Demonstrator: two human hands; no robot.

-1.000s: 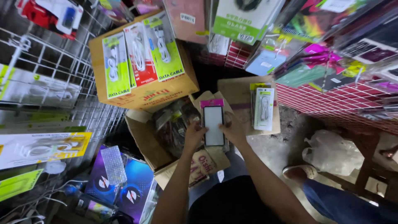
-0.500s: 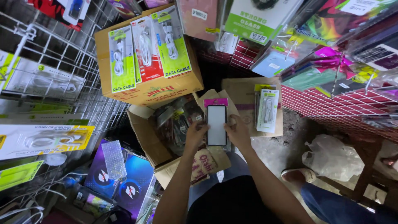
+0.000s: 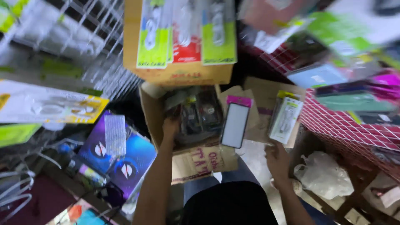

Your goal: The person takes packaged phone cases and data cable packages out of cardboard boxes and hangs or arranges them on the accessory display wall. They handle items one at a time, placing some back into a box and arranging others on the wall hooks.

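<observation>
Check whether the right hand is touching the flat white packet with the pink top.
Apart. The head view shows the right hand open, bare floor showing between it and the flat white packet with the pink top.

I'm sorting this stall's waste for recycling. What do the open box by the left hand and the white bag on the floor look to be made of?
The open box looks like plain brown corrugated cardboard, matte, with bent flaps. The white bag seems thin plastic film: crumpled, slightly glossy, translucent. The frame is blurred, so both are likely, not certain.
</observation>
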